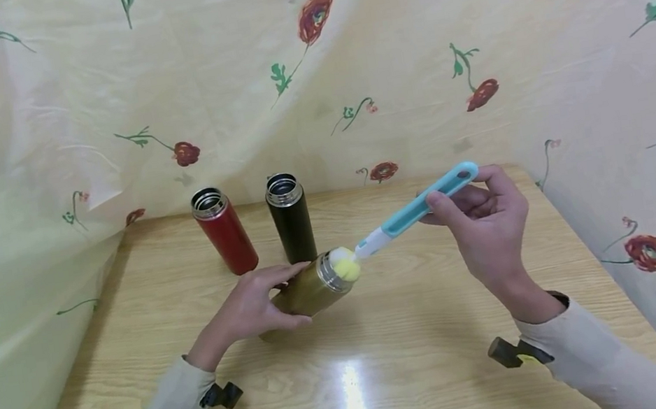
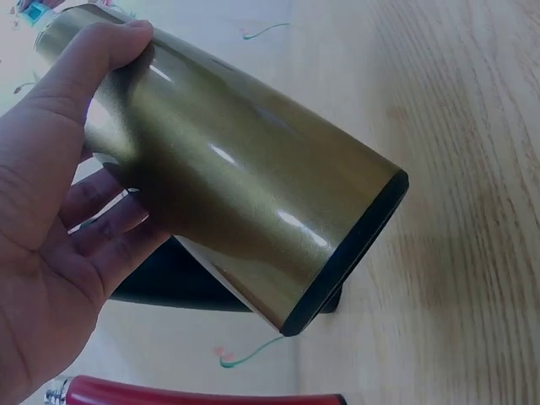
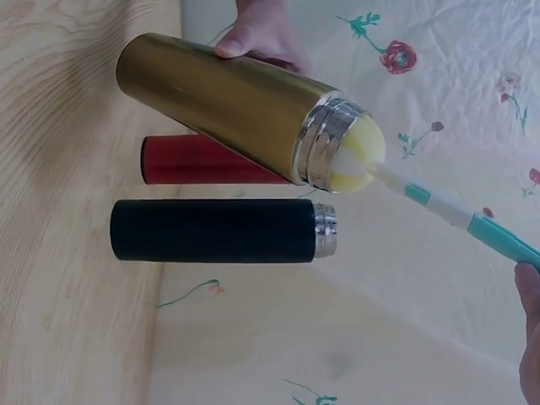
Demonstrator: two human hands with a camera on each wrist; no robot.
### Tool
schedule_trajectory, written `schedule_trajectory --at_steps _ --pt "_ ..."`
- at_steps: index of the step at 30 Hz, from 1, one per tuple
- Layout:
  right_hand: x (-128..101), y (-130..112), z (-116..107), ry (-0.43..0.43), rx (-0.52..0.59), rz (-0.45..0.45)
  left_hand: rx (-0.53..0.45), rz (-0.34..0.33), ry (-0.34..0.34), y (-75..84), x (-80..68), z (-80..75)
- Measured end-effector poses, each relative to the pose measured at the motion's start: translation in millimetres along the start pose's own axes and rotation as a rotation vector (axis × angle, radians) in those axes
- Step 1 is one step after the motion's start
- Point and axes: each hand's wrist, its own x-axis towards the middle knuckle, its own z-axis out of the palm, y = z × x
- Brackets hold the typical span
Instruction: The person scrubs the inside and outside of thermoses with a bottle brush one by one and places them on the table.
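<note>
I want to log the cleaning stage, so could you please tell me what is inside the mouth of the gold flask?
The brush's yellow sponge head fills the gold flask mouth; the sponge hides the interior beyond it.

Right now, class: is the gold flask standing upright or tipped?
Tipped. The left hand grips the gold flask slanted off the table, mouth raised towards the brush, whose yellow sponge head sits in the opening.

No readable text, label, brand, number or sign on any flask, brush or cloth.
</note>
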Motion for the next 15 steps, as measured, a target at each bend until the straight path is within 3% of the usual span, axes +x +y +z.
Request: schedule_trajectory --at_steps 6,15 --pt "-3.4 3.6 -2.1 0.004 -0.031 0.006 -0.001 -0.015 -0.013 0.7 0.2 3.2" --pt "-3.6 5.9 -3.3 -0.041 0.014 0.018 -0.022 -0.011 -0.016 1.4 1.2 1.4"
